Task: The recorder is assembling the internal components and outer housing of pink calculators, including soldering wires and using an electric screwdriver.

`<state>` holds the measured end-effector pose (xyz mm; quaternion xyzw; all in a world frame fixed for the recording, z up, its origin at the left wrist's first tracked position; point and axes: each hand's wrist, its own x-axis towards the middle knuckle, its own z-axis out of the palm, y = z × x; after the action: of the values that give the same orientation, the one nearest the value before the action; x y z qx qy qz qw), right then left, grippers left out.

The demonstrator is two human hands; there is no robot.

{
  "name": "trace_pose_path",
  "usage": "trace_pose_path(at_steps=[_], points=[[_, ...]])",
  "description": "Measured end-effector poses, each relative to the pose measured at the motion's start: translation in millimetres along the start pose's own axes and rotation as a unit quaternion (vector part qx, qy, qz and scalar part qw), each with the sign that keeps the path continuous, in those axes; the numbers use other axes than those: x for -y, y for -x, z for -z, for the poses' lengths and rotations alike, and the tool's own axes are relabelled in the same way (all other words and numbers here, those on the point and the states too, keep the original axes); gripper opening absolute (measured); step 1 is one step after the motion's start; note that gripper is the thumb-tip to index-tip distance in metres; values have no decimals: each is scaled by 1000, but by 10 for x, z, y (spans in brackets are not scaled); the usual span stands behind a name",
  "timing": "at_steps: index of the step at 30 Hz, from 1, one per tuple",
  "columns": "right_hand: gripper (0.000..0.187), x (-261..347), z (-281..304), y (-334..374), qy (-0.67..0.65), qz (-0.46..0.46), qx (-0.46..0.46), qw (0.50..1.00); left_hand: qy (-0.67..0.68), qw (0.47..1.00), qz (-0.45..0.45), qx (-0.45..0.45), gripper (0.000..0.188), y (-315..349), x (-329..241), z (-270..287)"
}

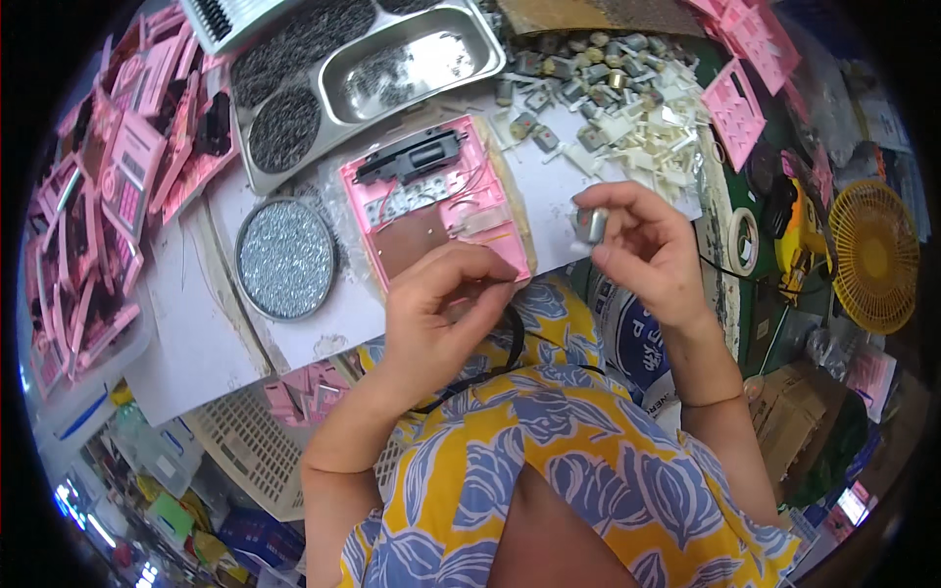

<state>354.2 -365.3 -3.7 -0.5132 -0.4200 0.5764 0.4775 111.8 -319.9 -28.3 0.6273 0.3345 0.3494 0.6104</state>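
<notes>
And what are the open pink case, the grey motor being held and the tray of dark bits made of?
The open pink case looks like smooth plastic: thin moulded walls, one even colour. The grey motor seems to have a metal shell, judging by its dull gleam. The tray is probably polished steel, since its inside shines.

Below my right hand point(655, 257), a rounded blue-and-white plastic bucket point(635, 338) bears pale, large characters on its blue part and dark, smaller letters on its white part lower down. My yellow dress with blue leaf shapes point(578, 421) lies near that lettering.
</notes>
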Motion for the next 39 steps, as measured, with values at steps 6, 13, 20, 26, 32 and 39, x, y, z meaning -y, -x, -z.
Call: trace_pose_path(at_steps=[6,13,20,26,32,39], points=[[46,-123,-343,-80,-97,-40,95,990,99,991,77,-48,40,145,34,-96],[44,-196,-409,-102,-61,-39,93,993,122,988,90,-42,43,146,53,-66],[50,-270,-391,-30,233,167,76,955,65,993,-22,-94,44,155,100,-124],[41,-144,-324,-193,262,276,93,920,-102,960,-221,-141,40,136,213,-65],[37,-167,-360,-211,265,350,99,893,-56,981,-155,-100,23,127,106,52],[36,-169,-382,-239,302,381,109,867,-101,987,-107,-66,18,129,46,91]])
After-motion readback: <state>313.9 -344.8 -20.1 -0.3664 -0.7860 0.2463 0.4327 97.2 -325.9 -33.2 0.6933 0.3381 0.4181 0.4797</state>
